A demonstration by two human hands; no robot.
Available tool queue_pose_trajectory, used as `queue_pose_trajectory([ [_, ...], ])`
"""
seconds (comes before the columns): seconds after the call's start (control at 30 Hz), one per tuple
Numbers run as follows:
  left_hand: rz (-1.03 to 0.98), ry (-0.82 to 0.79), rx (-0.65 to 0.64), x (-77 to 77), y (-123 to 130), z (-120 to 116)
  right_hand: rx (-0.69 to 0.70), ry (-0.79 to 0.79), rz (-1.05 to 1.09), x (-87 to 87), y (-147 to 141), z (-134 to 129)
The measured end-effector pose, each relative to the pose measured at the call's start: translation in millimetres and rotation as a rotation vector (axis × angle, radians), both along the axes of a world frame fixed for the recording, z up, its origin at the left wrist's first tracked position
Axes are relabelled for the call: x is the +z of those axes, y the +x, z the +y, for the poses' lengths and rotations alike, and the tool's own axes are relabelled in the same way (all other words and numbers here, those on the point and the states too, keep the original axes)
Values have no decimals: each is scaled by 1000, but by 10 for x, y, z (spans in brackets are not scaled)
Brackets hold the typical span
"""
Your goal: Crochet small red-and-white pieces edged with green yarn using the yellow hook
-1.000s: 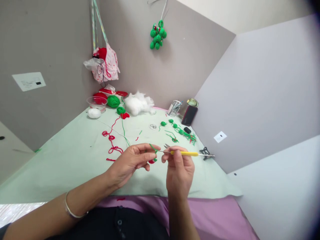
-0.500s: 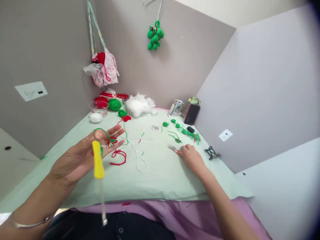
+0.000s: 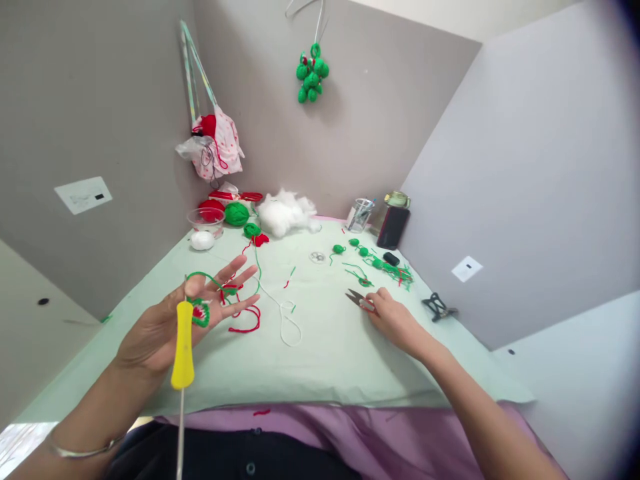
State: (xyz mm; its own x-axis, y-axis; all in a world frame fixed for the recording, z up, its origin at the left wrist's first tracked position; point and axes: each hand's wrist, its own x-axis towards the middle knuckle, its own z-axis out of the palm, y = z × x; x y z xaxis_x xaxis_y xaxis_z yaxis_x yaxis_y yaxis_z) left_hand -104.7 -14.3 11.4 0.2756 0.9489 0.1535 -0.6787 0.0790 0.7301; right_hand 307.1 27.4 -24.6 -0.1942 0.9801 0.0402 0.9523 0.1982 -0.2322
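My left hand (image 3: 165, 327) is raised over the left side of the table, its fingers spread. A yellow-handled crochet hook (image 3: 183, 347) hangs down between thumb and palm. Against the same palm rests a small crochet piece (image 3: 201, 312) in green, white and red. Green yarn (image 3: 207, 277) loops from the hook across the fingers. On the right, my right hand (image 3: 393, 317) grips small thread snips (image 3: 361, 300) by the handle, blades apart and pointing left. A green crochet bit with yarn tails (image 3: 365, 283) lies just beyond the snips.
Loose red yarn (image 3: 245, 328) and white yarn (image 3: 291, 341) lie mid-table. Behind are a green yarn ball (image 3: 237, 214), white stuffing (image 3: 286, 213), a clear bowl (image 3: 205, 227), a pen cup (image 3: 360, 215) and a phone (image 3: 393, 227). A black clip-like stand (image 3: 437, 307) sits at the right edge.
My right hand has closed around the snips and turned them, with the blades now spread. The hook has swung a little in my left hand, showing more of the crochet piece.
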Motion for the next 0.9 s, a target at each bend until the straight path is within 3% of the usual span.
queue_pose_trajectory([
  [0.1,-49,27,-62,-9,97,12,47,-15,136,182,-231,102],
  [0.2,-36,35,-102,-17,204,77,163,-61,311,427,-673,161],
  [0.23,-34,34,-116,-22,249,105,222,-76,406,496,-860,170],
  [0.27,-32,33,-132,-26,297,133,311,-132,645,549,-1057,178],
  [0.37,-22,11,-125,-28,428,197,466,-286,1094,574,-1620,220],
  [0.43,-14,-14,-77,-18,473,216,457,-319,1270,501,-1890,260],
  [0.5,-12,-42,-26,-9,474,225,428,-321,1296,408,-2042,286],
  [0.67,-48,-68,47,-44,451,281,248,68,1287,280,-2126,266],
  [0.9,-59,-61,-15,0,588,455,292,-71,1067,257,-2079,447],
])
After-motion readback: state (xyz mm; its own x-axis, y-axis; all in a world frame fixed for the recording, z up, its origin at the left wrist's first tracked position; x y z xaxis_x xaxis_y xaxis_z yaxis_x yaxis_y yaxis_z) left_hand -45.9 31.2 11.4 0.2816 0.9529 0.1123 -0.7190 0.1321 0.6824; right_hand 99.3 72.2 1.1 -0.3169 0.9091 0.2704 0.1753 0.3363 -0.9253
